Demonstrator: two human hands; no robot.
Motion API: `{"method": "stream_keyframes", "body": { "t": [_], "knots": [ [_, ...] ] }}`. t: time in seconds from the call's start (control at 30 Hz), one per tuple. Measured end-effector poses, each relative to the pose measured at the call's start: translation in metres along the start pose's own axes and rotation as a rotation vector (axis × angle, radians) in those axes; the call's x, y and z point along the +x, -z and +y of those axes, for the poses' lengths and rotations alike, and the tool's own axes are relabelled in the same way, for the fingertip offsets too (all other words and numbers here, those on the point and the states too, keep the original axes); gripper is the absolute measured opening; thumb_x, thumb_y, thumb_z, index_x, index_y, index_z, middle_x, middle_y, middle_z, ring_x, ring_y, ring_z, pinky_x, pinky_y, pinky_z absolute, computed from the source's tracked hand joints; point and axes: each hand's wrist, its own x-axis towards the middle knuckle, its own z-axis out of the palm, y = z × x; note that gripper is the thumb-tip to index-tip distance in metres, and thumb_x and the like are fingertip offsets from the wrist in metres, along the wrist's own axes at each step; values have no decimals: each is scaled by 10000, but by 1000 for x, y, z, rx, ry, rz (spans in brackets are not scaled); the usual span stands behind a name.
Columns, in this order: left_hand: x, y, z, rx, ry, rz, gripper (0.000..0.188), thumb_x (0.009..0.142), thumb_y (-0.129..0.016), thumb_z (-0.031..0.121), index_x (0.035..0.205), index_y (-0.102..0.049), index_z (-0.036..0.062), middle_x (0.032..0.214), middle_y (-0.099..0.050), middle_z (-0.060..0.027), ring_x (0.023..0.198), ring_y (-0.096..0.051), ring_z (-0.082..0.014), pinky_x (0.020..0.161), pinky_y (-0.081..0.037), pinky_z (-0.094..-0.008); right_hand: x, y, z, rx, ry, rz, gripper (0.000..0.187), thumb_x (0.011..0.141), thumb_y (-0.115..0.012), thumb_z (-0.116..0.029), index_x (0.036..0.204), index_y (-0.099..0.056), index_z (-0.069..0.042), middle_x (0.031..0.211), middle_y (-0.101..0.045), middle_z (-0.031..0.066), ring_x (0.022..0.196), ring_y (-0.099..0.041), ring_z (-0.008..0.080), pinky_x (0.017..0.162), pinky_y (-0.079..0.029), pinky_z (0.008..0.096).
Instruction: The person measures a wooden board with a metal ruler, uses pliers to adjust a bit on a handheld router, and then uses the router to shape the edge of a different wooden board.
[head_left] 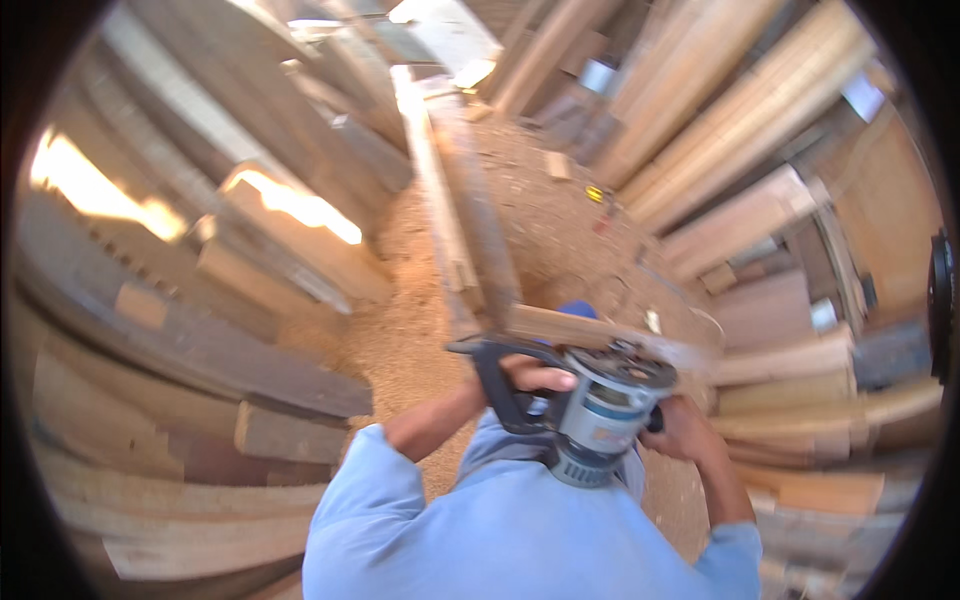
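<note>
- My left hand [525, 376] grips the router [606, 412] by its black loop handle [488, 372]; my right hand [683, 430] closes around its side knob [656, 419].
- The router's body is rounded, grey and blue.
- Just beyond the router sits a pale, straight plank [560, 324]; how much is cut or left (blur hides its edges), I can't tell.
- Left of the router, crumbly sawdust [400, 345] lies thick.

White glare burns out patches on the left-hand boards [312, 240]; elsewhere the light is softer. Blur smears the outer planks [750, 118] more than the power tool [606, 412], and edges bow toward the black rim.
</note>
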Motion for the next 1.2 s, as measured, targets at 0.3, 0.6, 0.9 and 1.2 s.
{"method": "stream_keyframes", "body": {
  "t": [0.3,0.6,0.9,1.2],
  "knots": [
    [-5,-9,10,-73,34,51,901,739,-812,407,1451,-466,-22,1363,-579,-191,1277,-536,-311,1120,-390,-438,0,-14,18,-73,63,151,367,668,-737,-202,966,-658,-3,792,-692,211,749,-686,399,694,-561,461],
    [-7,-3,3,-49,78,32,941,733,-793,416,1480,-424,-21,1348,-578,-196,1272,-539,-312,1122,-382,-446,2,-30,21,-30,93,247,338,658,-735,-188,935,-660,-9,789,-689,209,739,-688,396,686,-566,461],
    [1,-4,17,-4,0,-48,817,754,-799,362,1400,-493,-34,1300,-606,-163,1212,-567,-282,1062,-428,-422,14,3,42,242,192,-168,390,688,-766,-214,1007,-657,-16,794,-684,195,673,-658,344,671,-548,405],
    [-7,-3,11,-51,73,8,795,761,-795,349,1392,-499,-34,1292,-610,-159,1205,-568,-276,1056,-431,-416,21,-22,41,85,19,-67,339,673,-738,-216,932,-666,-8,712,-665,197,682,-670,333,661,-553,406]
  ]
}}
